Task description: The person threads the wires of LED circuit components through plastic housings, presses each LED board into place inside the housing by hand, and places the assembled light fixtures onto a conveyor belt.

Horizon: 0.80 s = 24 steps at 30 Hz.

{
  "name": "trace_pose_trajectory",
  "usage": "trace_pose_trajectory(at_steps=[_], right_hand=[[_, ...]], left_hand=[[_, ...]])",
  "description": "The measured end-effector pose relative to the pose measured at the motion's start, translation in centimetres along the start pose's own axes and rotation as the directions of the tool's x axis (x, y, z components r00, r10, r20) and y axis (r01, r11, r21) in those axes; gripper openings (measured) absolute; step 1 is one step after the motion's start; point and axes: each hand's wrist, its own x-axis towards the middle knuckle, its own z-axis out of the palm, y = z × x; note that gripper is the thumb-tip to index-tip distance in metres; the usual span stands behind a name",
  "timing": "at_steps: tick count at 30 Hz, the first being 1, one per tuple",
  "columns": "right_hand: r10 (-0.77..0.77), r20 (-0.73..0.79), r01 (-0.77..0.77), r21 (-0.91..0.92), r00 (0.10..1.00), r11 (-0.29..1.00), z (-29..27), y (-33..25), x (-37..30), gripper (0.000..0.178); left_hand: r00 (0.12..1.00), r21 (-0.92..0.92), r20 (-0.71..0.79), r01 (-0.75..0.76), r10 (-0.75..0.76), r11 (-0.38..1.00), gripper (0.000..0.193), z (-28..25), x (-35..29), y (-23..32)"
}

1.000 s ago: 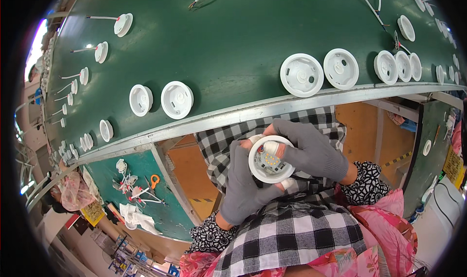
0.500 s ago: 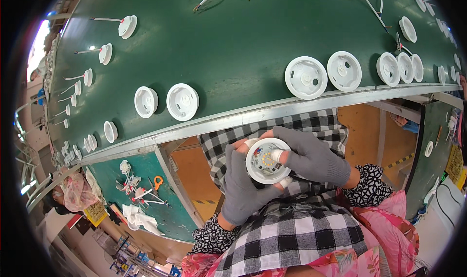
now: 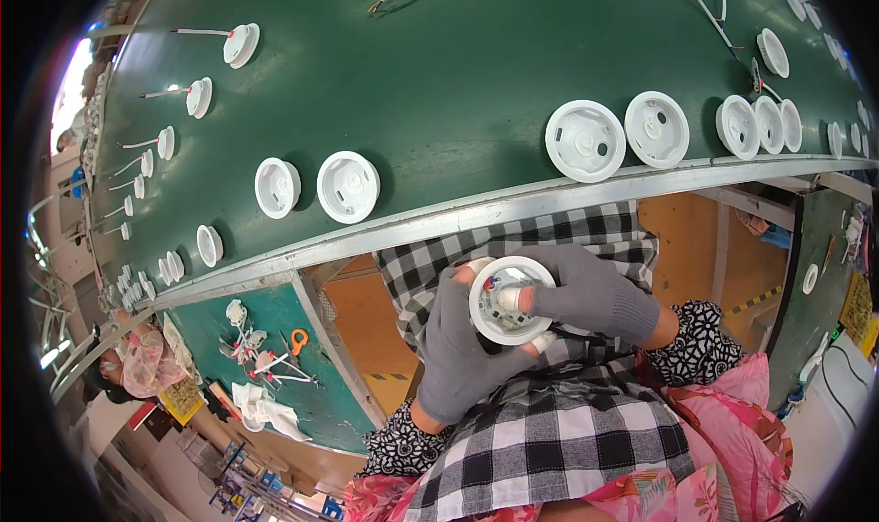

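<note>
Above my lap, both gloved hands hold a round white lamp housing [image 3: 477, 319] with its open side up. Inside lies a circuit board with small yellow LEDs and a bit of red and blue wire. My left hand [image 3: 458, 353] wraps round the left and lower rim. My right hand [image 3: 586, 298] grips the far right side, its taped thumb pressing down inside on the board. That thumb hides much of the board, and the fingers under the housing are out of sight.
Along the green bench [image 3: 439, 82] stand several more white housings [image 3: 348, 187], some with cables [image 3: 242, 46]. A metal edge [image 3: 412, 231] runs in front of me. On the lower left side table [image 3: 339, 403] lie orange scissors [image 3: 298, 341], wired parts [image 3: 261, 357] and a white cloth [image 3: 268, 409].
My right thumb has moved left across the inside of the housing, from its right side to over the board's middle. The housing has shifted slightly right and up in view.
</note>
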Motion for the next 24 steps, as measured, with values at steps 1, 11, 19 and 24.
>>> trace_pose_trajectory(at_steps=[1,11,19,24], right_hand=[[0.001,0.000,-0.001,0.002,1.000,1.000,0.0,0.0,0.0,0.050],[0.028,-0.078,-0.031,-0.043,0.997,0.999,0.6,-0.4,-0.4,0.044],[0.060,-0.097,-0.065,-0.047,0.994,0.997,1.1,0.1,-0.2,0.045],[0.056,-0.133,-0.048,0.060,0.990,0.997,1.7,-0.2,-1.1,0.036]], left_hand=[[1.000,0.006,0.004,-0.001,0.001,1.000,0.080,0.0,0.0,0.2],[0.998,0.072,-0.019,-0.064,0.065,0.995,0.082,0.3,0.0,-0.1],[0.998,0.126,0.011,-0.055,0.054,0.990,0.084,0.2,-0.5,-0.1],[0.993,0.119,-0.003,-0.120,0.121,0.986,0.084,0.4,-0.9,-0.3]])
